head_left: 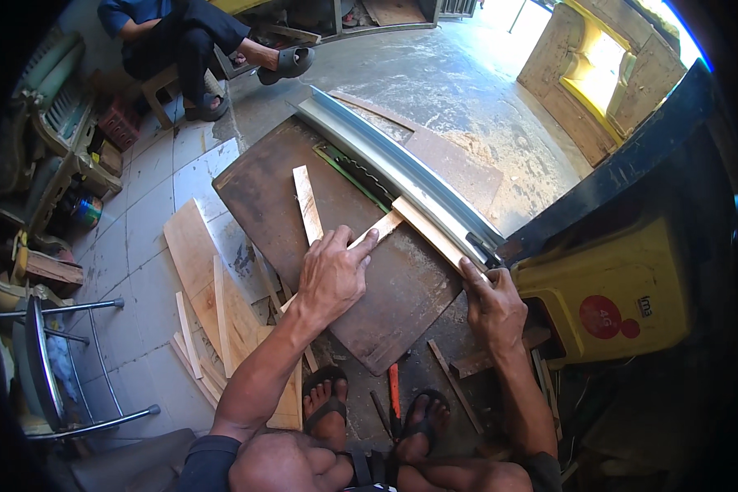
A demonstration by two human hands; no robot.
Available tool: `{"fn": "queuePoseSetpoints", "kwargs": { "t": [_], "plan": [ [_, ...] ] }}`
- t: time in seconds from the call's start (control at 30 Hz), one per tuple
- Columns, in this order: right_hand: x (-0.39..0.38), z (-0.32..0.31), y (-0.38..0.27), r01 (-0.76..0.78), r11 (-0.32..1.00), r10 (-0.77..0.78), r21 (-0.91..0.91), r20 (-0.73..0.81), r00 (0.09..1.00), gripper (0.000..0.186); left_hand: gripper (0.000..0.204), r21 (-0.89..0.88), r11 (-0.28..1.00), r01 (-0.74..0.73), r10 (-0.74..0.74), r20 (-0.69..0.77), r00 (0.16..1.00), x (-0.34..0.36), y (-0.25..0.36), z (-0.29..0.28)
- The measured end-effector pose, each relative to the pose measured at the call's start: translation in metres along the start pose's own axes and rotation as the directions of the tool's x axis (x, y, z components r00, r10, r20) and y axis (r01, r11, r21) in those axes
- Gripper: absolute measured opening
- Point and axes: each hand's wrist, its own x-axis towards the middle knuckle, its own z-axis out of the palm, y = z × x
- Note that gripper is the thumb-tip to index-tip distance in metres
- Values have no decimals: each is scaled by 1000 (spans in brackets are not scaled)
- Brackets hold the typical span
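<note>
A narrow wooden strip (431,233) lies on a brown saw table (369,320), along a long grey metal fence (402,164). My right hand (496,307) grips its near end, thumb on top. My left hand (332,275) is closed on a thin wooden stick (375,229) slanting across the table, its tip touching the strip's far part. Beside the left fingers, a short wood piece (306,201) lies flat; its near end is hidden by the hand. Further up, a toothed saw blade (373,178) shows in a green-edged slot by the fence.
Boards and offcuts (201,262) lean and lie left of the table. A yellow plastic container (607,303) stands at right. Below are my sandalled feet and a red-handled tool (394,389). A seated person (193,41) is at upper left; sawdust (476,148) covers the floor beyond.
</note>
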Motion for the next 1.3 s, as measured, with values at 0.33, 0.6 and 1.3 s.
{"fn": "queuePoseSetpoints", "kwargs": {
  "t": [0.33, 0.6, 1.3],
  "plan": [
    [-18, -10, -7, -36, 964, 35, 263, 7, 999, 41, 43, 22, 1000, -17, 19, -60, 998, -3, 0, 7],
    [-30, -8, 5, -142, 852, 103, 504, 105, 989, 38, 42, 38, 999, -23, 24, -37, 999, -1, -1, 8],
    [16, -7, 32, 204, 975, -207, 85, 27, 978, 43, 40, 24, 999, -32, 33, -42, 999, 2, -3, 7]
  ]
}}
